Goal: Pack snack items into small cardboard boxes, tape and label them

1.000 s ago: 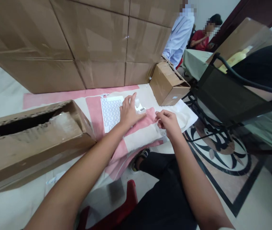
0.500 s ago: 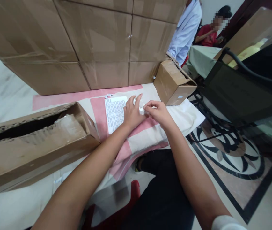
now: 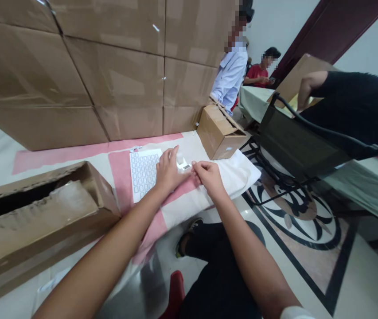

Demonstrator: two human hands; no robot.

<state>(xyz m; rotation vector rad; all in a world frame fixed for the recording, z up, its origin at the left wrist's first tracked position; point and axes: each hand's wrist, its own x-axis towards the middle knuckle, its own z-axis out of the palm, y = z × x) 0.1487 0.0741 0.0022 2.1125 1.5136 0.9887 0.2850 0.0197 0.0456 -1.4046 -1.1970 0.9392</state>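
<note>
My left hand (image 3: 169, 170) is curved around a small white box-like item (image 3: 181, 160), which shows a small dark mark near its right end. Its exact kind I cannot make out. My right hand (image 3: 209, 176) is just to the right, thumb and index finger pinched together close to the item's end. Whatever sits in that pinch is too small to tell. Partly behind my left hand and wrist lies a white sheet (image 3: 140, 170) printed with rows of blue-outlined rectangular labels. Pink-and-white cloth (image 3: 118, 170) covers the table under both hands.
Stacked, taped cartons (image 3: 129, 77) form a wall behind the cloth. An opened carton (image 3: 222, 135) stands at the back right, and a long torn-open carton (image 3: 52, 217) at the left. A folding chair (image 3: 285, 128) and other people are on the right.
The view has shifted, so more of the room shows at right. My right hand has drawn slightly away from the white item, whose dark mark now shows between my hands.
</note>
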